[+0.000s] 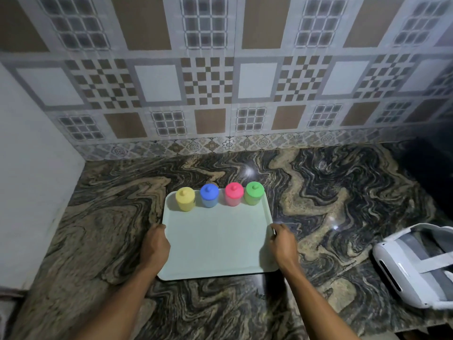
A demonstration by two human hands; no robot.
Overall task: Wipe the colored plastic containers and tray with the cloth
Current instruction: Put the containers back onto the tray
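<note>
A pale green tray (218, 244) lies on the marbled counter. Along its far edge stand several small lidded containers in a row: yellow (185, 199), blue (209, 195), pink (234, 194) and green (254, 193). My left hand (155, 245) grips the tray's left rim, fingers curled under the edge. My right hand (282, 244) grips the right rim the same way. No cloth shows in view.
A white and grey device with a strap (414, 263) sits at the counter's right edge. A patterned tiled wall (220, 82) rises behind the counter, and a plain white wall (27, 180) closes off the left side.
</note>
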